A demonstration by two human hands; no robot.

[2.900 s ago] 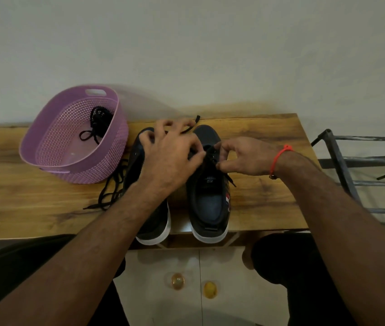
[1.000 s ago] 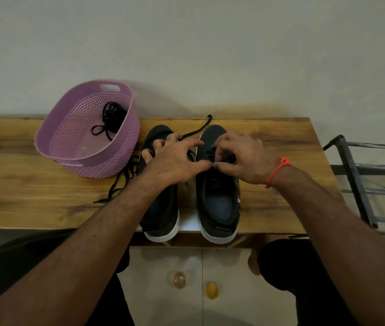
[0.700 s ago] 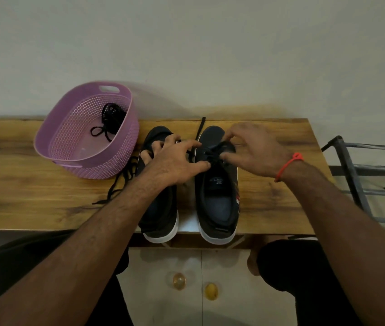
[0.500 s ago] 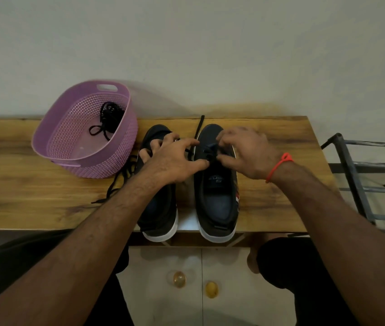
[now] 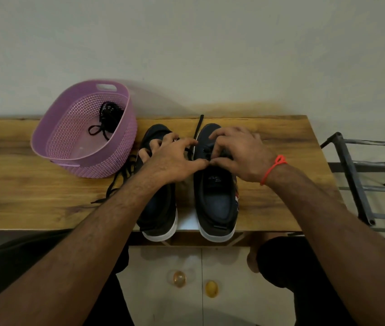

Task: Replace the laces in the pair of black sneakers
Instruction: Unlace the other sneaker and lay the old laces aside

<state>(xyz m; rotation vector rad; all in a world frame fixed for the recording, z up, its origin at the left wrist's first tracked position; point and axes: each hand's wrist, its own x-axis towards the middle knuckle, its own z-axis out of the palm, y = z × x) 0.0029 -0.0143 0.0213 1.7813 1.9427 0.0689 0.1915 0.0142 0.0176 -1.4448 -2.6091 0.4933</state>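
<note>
Both grips work the right sneaker (image 5: 215, 184) at the tabletop's (image 5: 22, 196) six o'clock edge: right hand (image 5: 241, 154) pinches its lace (image 5: 198, 127); left hand (image 5: 172, 158) steadies, fingers spread, likely threading eyelets. Spare laces (image 5: 108, 117) wait in the basket (image 5: 69, 158), ten o'clock.

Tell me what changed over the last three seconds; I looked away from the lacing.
The right hand moved from the right sneaker's side onto its eyelets, fingers pinching the lace there. The left hand stayed put, thumb at the same sneaker. Basket, left sneaker and loose lace unchanged.
</note>
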